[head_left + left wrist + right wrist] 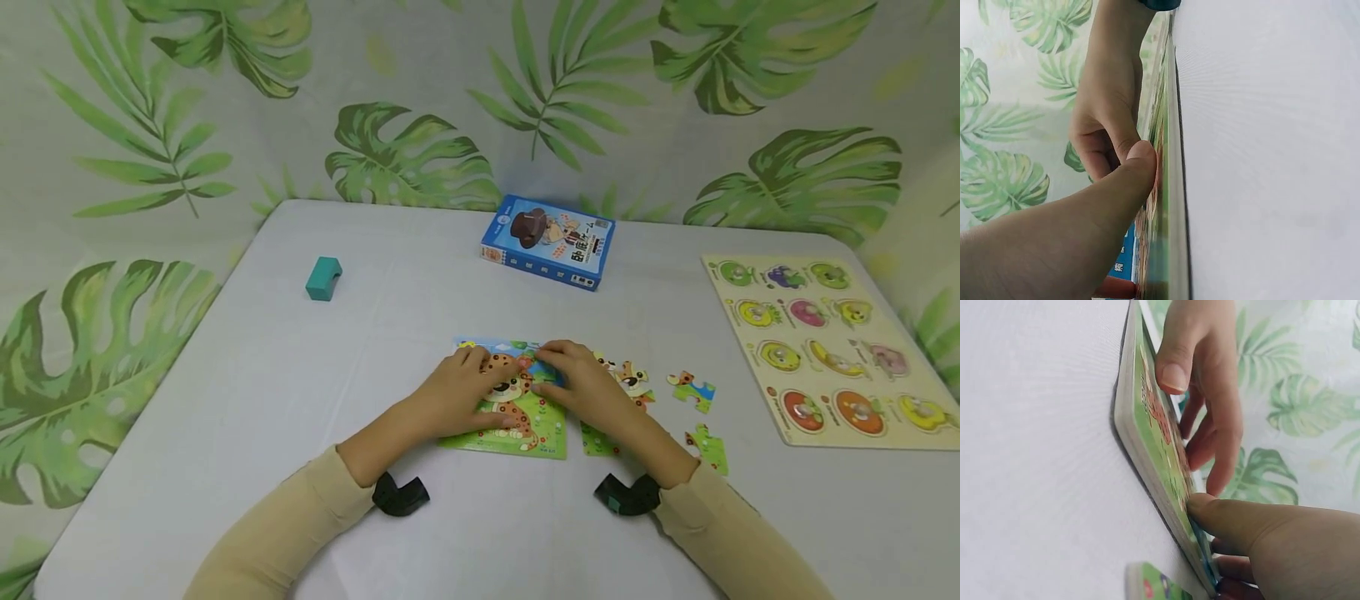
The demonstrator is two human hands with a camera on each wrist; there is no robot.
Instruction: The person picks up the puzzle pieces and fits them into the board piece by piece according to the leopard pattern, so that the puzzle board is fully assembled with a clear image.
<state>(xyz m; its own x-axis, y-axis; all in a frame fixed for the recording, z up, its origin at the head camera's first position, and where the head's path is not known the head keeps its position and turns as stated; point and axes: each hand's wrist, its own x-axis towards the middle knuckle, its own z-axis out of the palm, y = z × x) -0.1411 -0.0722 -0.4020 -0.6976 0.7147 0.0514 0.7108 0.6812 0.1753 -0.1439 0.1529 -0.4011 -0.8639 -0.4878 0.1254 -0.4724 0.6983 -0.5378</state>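
The left hand (459, 394) is lying loosely spread over a flat leopard puzzle (536, 422), which is sitting on the smooth white bench (247, 367). The right hand (592, 387) is touching its edge, fingers relaxed. Wrist views are showing its thick side; only the head view is showing the knobbly fruit board (799, 336).

Play table (247, 358) with a jigsaw puzzle (551, 433)

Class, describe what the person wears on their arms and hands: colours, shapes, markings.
The left sleeve and right sleeve are plain beige, ending short of the wrists. The left hand and right hand have no gloves. Near each cuff sits a curved black device; the right one bears a small green patch.
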